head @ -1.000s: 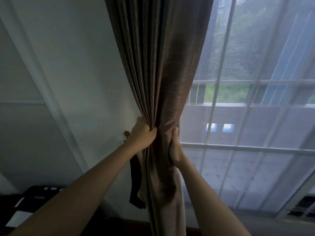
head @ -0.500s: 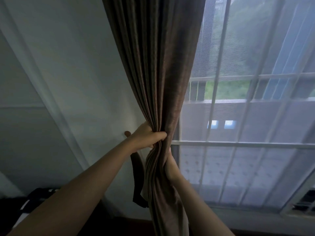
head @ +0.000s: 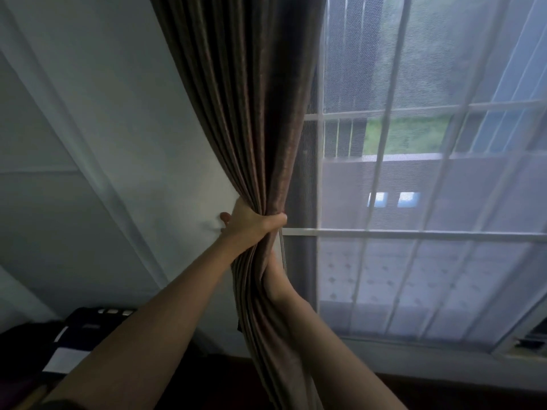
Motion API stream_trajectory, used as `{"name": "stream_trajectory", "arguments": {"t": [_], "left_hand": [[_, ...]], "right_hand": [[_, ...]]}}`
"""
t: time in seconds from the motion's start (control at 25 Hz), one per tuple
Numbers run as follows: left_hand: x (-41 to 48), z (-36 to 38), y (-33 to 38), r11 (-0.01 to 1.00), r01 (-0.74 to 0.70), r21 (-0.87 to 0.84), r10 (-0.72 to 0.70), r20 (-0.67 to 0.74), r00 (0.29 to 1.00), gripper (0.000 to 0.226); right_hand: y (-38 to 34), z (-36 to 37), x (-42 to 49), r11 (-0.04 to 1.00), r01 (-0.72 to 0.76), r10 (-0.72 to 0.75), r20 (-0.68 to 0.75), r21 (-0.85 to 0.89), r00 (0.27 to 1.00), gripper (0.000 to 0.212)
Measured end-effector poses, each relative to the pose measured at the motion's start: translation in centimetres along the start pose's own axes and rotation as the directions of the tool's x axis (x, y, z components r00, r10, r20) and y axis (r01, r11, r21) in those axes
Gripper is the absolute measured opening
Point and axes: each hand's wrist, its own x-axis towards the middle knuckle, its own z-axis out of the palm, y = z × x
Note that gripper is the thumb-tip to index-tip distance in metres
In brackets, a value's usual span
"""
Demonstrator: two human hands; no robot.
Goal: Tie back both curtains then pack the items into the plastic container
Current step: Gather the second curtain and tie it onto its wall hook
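Window (head: 429,190); left hand (head: 251,224) grips one curtain (head: 251,113) (brown).

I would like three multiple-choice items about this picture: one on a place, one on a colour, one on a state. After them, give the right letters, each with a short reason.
1. Where does the curtain hang?
A) at the left edge of the window
B) at its right edge
C) in a heap on the floor

2. Which colour is the curtain?
A) white
B) brown
C) red

3. What does the left hand do?
A) hangs open at the person's side
B) grips the gathered curtain
C) holds a container

Answers:
1 A, the wall lies to its left and the window to its right.
2 B, its folds are dark brown.
3 B, the hand is curled round the bunched cloth.
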Motion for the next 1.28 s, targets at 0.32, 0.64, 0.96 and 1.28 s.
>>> {"name": "stream_trajectory", "arguments": {"t": [0.32, 0.64, 0.96, 1.28], "left_hand": [[-0.3, -8.0, -2.8, 0.999, 0.039, -0.018, -0.042, -0.236, 0.971, 0.074], [-0.5, -10.9, -3.1, 1.000, 0.028, -0.010, -0.029, -0.199, 0.980, 0.041], [-0.4, -13.4, -4.0, 1.000, 0.022, 0.011, -0.019, -0.189, 0.982, 0.036], [-0.6, -12.5, -3.4, 0.999, -0.009, -0.040, 0.004, -0.132, 0.991, 0.032]], "right_hand": [[1.6, -0.3, 1.9, 0.969, -0.057, 0.071, 0.050, -0.240, 0.996, 0.068], [5.9, 1.2, 9.2, 0.691, -0.060, 0.162, 0.074, -0.720, 0.984, 0.063], [8.8, 4.8, 14.4, 0.663, -0.165, 0.134, -0.101, -0.730, 0.986, 0.042], [7.0, -0.9, 9.3, 0.897, -0.161, 0.190, 0.030, -0.411, 0.981, 0.029]]}}
